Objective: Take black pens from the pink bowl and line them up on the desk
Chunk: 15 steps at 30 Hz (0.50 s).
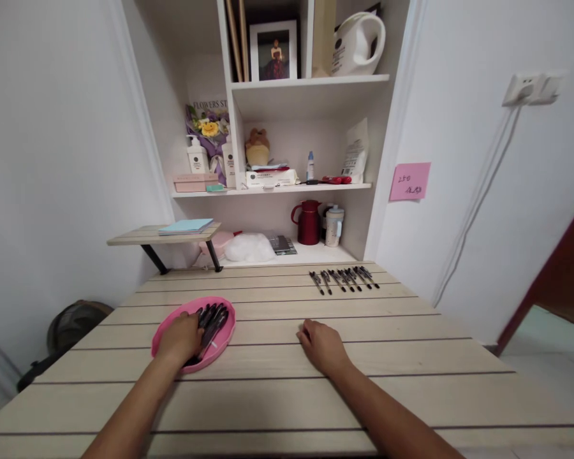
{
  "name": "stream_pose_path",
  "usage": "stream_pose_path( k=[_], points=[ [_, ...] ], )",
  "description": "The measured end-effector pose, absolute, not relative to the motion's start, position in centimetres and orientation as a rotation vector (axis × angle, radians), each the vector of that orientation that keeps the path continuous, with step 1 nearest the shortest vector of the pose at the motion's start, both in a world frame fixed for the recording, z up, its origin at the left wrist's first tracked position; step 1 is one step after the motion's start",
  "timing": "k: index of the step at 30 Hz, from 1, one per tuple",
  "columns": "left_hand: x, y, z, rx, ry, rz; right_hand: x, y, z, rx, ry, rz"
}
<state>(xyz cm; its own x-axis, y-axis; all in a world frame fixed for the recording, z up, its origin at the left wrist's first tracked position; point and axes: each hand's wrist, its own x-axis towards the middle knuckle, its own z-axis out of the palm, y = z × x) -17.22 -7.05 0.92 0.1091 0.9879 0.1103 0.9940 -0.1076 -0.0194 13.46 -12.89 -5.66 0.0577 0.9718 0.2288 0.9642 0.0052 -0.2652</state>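
My left hand (180,338) is inside a round pink tray (230,341) at the left of the table. Its fingers curl down against a heap of black pens (214,322); the fingertips are hidden, so what they grip does not show. My right hand (321,344) rests on the tabletop right of centre, loosely closed, with nothing visible in it. Beyond it, toward the back right, several black pens (343,280) lie side by side in a slanting row, apart from both hands.
A small raised shelf (134,236) with blue paper (186,226) stands at the back left. White shelving behind holds a red jug (309,223), a pale cup (333,226) and a white fluffy bundle (249,247). A pink note (410,181) is on the right wall.
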Motion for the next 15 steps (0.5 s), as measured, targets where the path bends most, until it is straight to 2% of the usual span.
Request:
stream_pose_path(
  k=[15],
  points=[
    [-19.2,-4.9,0.1,-2.122,-2.333,-0.095,14.0,-12.3,-6.4,-1.951,-1.938,0.026]
  ],
)
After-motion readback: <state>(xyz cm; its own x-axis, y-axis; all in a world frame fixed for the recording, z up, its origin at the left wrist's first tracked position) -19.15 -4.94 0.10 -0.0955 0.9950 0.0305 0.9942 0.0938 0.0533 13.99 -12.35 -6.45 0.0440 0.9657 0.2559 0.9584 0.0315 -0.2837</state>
